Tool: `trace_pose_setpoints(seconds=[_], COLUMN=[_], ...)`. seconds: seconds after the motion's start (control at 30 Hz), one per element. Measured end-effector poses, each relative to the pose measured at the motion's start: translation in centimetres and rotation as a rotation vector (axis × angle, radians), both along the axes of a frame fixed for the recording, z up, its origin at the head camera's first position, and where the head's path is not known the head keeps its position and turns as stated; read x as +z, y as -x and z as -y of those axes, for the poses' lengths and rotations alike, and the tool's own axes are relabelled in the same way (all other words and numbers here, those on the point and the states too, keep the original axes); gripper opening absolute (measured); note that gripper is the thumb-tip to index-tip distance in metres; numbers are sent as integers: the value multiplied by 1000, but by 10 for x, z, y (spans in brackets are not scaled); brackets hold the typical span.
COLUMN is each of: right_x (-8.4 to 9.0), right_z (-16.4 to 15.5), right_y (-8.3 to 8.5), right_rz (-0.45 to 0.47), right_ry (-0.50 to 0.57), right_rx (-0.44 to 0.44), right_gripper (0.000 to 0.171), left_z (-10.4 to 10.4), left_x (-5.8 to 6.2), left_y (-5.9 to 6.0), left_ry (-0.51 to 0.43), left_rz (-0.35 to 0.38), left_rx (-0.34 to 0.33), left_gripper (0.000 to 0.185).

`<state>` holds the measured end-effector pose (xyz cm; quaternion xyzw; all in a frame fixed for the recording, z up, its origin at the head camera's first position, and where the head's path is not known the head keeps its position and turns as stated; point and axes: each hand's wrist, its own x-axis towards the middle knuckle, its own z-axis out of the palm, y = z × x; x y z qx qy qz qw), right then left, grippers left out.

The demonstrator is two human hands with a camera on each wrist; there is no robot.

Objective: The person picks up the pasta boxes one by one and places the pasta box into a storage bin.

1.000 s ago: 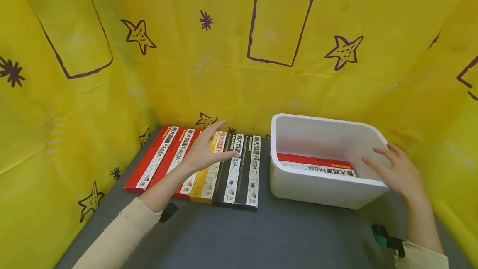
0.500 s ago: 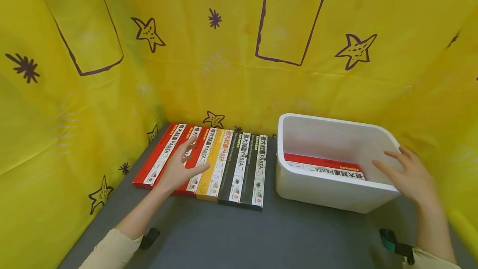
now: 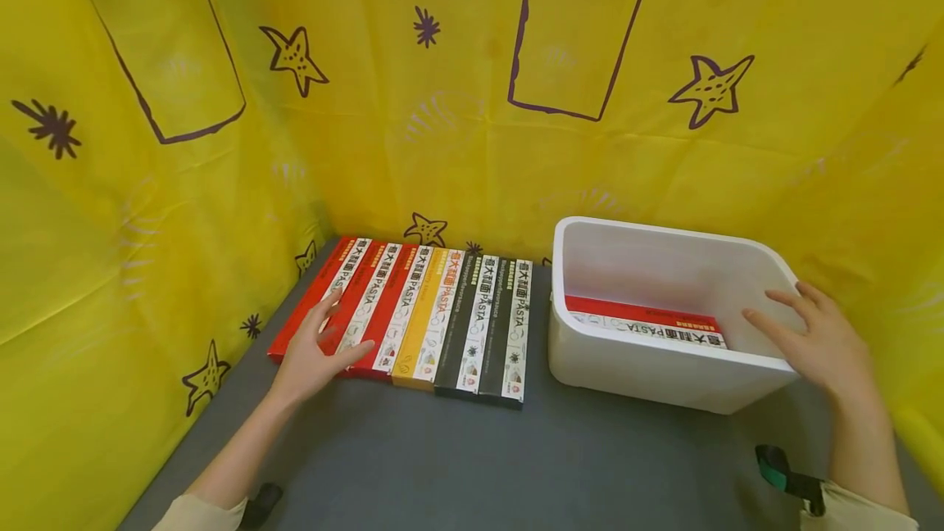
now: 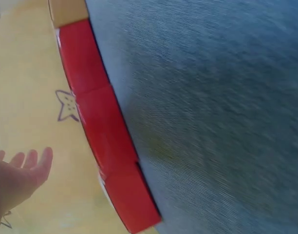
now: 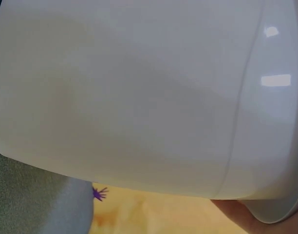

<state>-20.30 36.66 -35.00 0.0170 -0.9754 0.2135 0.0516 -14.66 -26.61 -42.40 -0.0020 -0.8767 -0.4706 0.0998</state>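
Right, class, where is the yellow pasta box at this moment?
In the head view, the yellow pasta box lies just left of centre, between a red box and a black box.

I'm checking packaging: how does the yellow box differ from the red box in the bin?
The yellow box lies on the table; the red box is in the bin. The yellow box runs front to back, the red box crosswise. The yellow box's large lettering is orange, the red box's black. Both have white strips reading PASTA.
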Motion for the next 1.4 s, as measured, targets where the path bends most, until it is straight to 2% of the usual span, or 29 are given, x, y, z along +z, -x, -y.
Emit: trace_pose_setpoints(seconds=[0.23, 0.43, 0.6, 0.7, 0.93, 1.2, 1.4], right_x=[0, -3, -5, -6, -5, -2, -1], right_z=[-2, -3, -1, 0, 0, 0, 0], right_y=[1, 1, 1, 2, 2, 0, 0], right_rz=[20, 22, 17, 15, 8, 4, -2], right_ry=[-4, 6, 25, 35, 40, 49, 50], right_rx=[1, -4, -11, -15, -18, -22, -23], right_gripper=[73, 73, 73, 72, 72, 72, 71], left_z=[17, 38, 55, 63, 81, 95, 99], left_x=[-9, -14, -16, -17, -22, -27, -31], left_y=[-6, -10, -12, -13, -16, -16, -15], left_ry=[28, 107, 83, 75, 133, 174, 191], left_rz=[-11, 5, 40, 60, 111, 148, 159], left_rx=[29, 86, 109, 104, 91, 2, -32], left_gripper=[92, 92, 96, 98, 103, 97, 93])
